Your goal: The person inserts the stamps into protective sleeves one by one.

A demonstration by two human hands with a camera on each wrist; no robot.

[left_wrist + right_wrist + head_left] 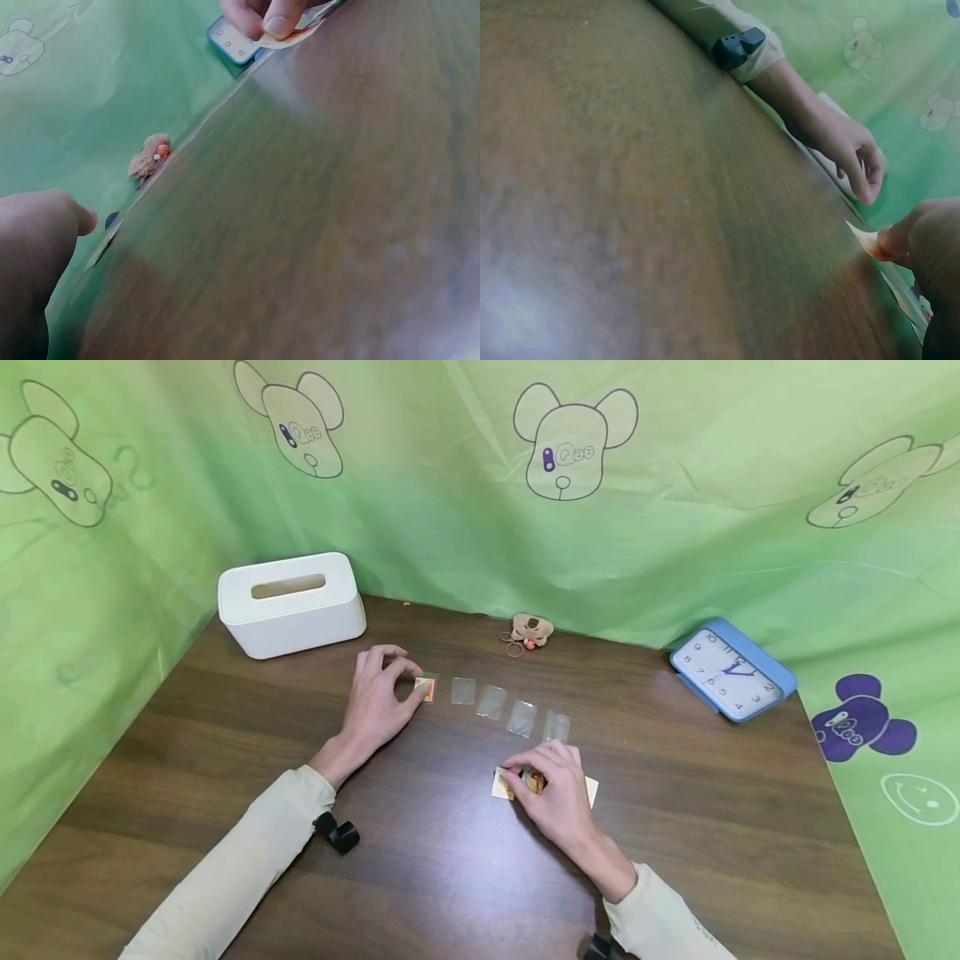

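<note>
In the head view my left hand (380, 697) pinches the edge of a small picture card in a clear sleeve (428, 693), thumb over the card. From the right wrist view, my left hand (847, 154) has its thumb and index close together, pointing down. My right hand (558, 793) pinches a pale orange-printed card (500, 785) between thumb and fingers. This card (862, 240) bends upward in the right wrist view. Beneath the right hand lie more picture cards, one card (592, 788) showing at its right; the hand hides most of them.
Several clear sleeves (492, 702) lie in a slanting row between the hands. Behind them sits a plush keychain (531, 628) by the green curtain. A white tissue box (292, 610) stands back left, a blue clock (733, 670) back right.
</note>
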